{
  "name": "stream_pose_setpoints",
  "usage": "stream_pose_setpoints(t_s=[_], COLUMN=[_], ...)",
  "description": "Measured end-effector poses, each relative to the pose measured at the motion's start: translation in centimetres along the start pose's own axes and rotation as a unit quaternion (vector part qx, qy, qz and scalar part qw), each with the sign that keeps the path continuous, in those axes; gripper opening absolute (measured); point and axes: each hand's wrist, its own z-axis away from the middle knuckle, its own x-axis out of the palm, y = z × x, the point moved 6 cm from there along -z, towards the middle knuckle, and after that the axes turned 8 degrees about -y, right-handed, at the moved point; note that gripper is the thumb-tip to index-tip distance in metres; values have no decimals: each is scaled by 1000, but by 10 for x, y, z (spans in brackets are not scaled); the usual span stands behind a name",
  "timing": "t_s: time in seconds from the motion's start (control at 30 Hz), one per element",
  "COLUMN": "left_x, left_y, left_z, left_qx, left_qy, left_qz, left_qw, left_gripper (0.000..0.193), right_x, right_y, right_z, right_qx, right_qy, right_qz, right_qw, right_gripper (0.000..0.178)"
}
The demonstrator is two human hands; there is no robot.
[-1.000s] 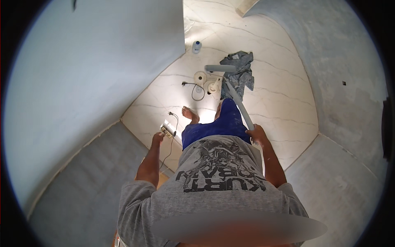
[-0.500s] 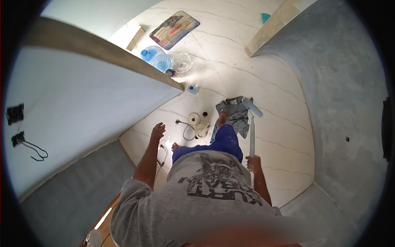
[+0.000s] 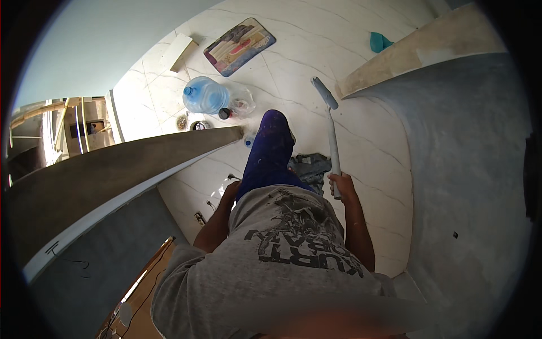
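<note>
My right hand [image 3: 343, 186] is closed around the long grey handle of a paint roller [image 3: 333, 141]. The roller's blue-grey sleeve points forward, over the tiled floor near the end of a wall. Low beside my raised, blue-trousered leg hangs my left hand [image 3: 232, 191]; its fingers are mostly hidden there, so I cannot tell what they do. A crumpled dark grey cloth [image 3: 311, 168] lies on the floor between my leg and the roller handle, partly covered by the leg.
A large clear-blue water bottle [image 3: 206, 96] stands beside clear plastic [image 3: 243, 103]. Beyond is a patterned mat [image 3: 240, 47]. A low partition wall [image 3: 130, 158] juts in from the left; a curved grey wall [image 3: 468, 141] runs along the right. Plugs and cords [image 3: 211, 204] lie left of me.
My leg has lifted and swung forward, and the view has shifted forward and left. The roller now reaches farther ahead. My left hand has dropped back beside my thigh.
</note>
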Motion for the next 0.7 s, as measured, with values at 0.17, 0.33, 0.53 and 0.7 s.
stream_pose_setpoints(t_s=[0.17,0.33,0.53,0.7], left_x=[-18,-106,-187,-215], left_y=[64,153,476,640], left_z=[-88,-179,-215,-253], left_qx=[-13,-187,112,196], left_qy=[28,76,191,164], left_qz=[-49,-124,-9,-132], left_qw=[998,972,975,958], left_gripper=[46,56,50,51], right_x=[-14,-26,-48,-54], right_y=[-119,-206,-301,-345], right_z=[-73,-127,-143,-169], right_qx=[5,3,21,-3], right_qy=[-6,-6,9,18], right_qz=[2,96,37,-38], right_qw=[1000,995,999,999], right_gripper=[17,18,21,23])
